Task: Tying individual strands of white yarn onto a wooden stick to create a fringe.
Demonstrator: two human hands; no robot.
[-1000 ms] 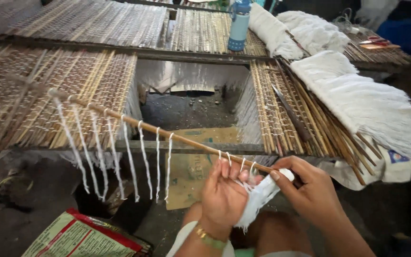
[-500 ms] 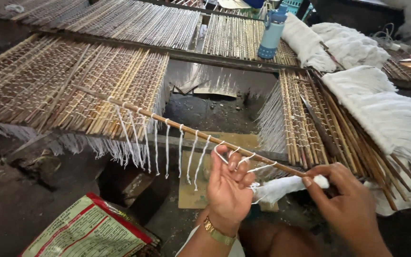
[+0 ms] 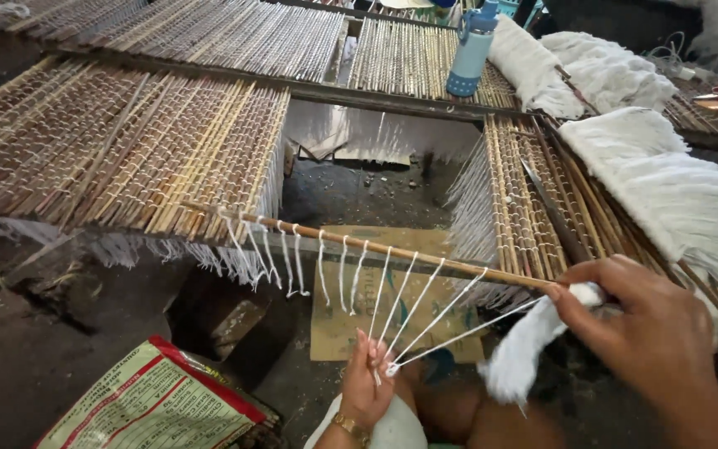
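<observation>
Over racks of sticks (image 3: 168, 158), left hand (image 3: 369, 384) pinches strings (image 3: 425, 320), right hand (image 3: 650, 333) grips stick (image 3: 392, 249).

The left hand (image 3: 369, 384) now sits lower and nearer than before, away from the thin stick (image 3: 392, 249). It pinches the ends of several white strings (image 3: 425, 320) and pulls them tight, so they fan down from the stick instead of hanging loose. The right hand (image 3: 637, 333) is further right now, gripping the stick's end and the white cotton bundle (image 3: 525, 353).
</observation>
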